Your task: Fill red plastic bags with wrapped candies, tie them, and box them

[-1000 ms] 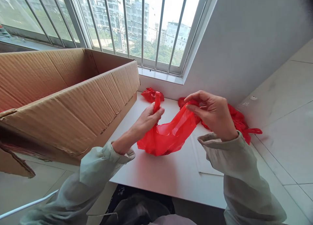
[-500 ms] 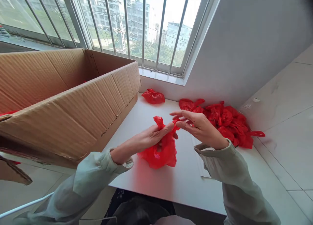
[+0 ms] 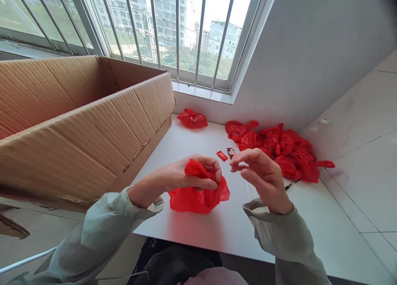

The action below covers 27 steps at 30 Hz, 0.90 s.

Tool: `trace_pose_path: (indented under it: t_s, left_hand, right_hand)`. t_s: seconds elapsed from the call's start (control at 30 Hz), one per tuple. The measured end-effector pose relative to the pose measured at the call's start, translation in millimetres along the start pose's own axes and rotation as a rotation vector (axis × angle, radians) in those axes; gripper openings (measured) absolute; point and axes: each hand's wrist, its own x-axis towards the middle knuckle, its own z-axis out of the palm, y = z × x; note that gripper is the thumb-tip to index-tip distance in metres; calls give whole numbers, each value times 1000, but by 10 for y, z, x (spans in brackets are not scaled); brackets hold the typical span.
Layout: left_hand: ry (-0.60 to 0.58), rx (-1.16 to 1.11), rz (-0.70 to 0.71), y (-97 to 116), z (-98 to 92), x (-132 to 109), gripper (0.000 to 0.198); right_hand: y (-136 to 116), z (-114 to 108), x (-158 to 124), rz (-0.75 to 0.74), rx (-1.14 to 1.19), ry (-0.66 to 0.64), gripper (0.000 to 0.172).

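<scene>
A red plastic bag (image 3: 192, 200) rests on the white table in front of me. My left hand (image 3: 198, 173) is closed round its gathered top, and a loop of the bag sticks up over the fingers. To the right, my right hand (image 3: 260, 171) is raised with its fingers curved and apart, holding nothing and not touching the bag. Beyond the hands lie two small packets, a red one (image 3: 222, 155) and a dark red one with a white print (image 3: 231, 153). What is inside the bag cannot be made out.
A large cardboard box (image 3: 124, 132) stands at the left. One tied red bag (image 3: 192, 119) sits near the window wall. Several more red bags (image 3: 285, 148) are heaped at the back right, with a thin black object (image 3: 291, 184) beside them. The table (image 3: 242, 231) ends close to my lap.
My right hand has come away from the bag's top and moved to the right. My left hand has its fingers wrapped over the bag's top. The two small packets have come into sight.
</scene>
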Motion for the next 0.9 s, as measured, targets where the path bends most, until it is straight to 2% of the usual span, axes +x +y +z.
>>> trace_pose_path:
  t_s: [0.03,0.1,0.17,0.23,0.33,0.43,0.5,0.57,0.63,0.73,0.83,0.9]
  left_hand:
    - [-18,131,57,21,31,-7,8]
    - [7,472,181,49,104,-15,9]
    - [161,868,270,39,174,-18,16]
    - [359,1224,315,-23,221,-17,20]
    - [522,1520,376,-185,227,-9,27]
    - [553,1542,414,-313,183,-13,29]
    - [548,1535,437,-330,151,-35,29]
    - [501,1553,446,-301,126,-75,31]
    - [426,1564,433,-257,108,-126,31]
    - [357,1510,451,-239,77,-222,22]
    - [436,1481,545,-335,23,-377,20]
    - [531,1498,568,-466,-16,-528,20]
  right_hand:
    - [88,18,22,43,92,36,23]
    - [259,96,81,138,209,-48,37]
    - [389,199,133,221,259,-128,46]
    - [473,283,157,285,312,-116,42]
    - [558,323,147,329,420,-208,36]
    - [622,294,120,288,418,-295,35]
    - [628,264,102,227,277,-209,23]
    - [580,237,81,130,23,-79,14]
    - [486,217,54,19,-237,14,16]
    - [350,199,0,-81,-461,12,21]
    - [375,137,-96,-88,-557,1,22]
    - [515,40,-214,-43,-611,67,22]
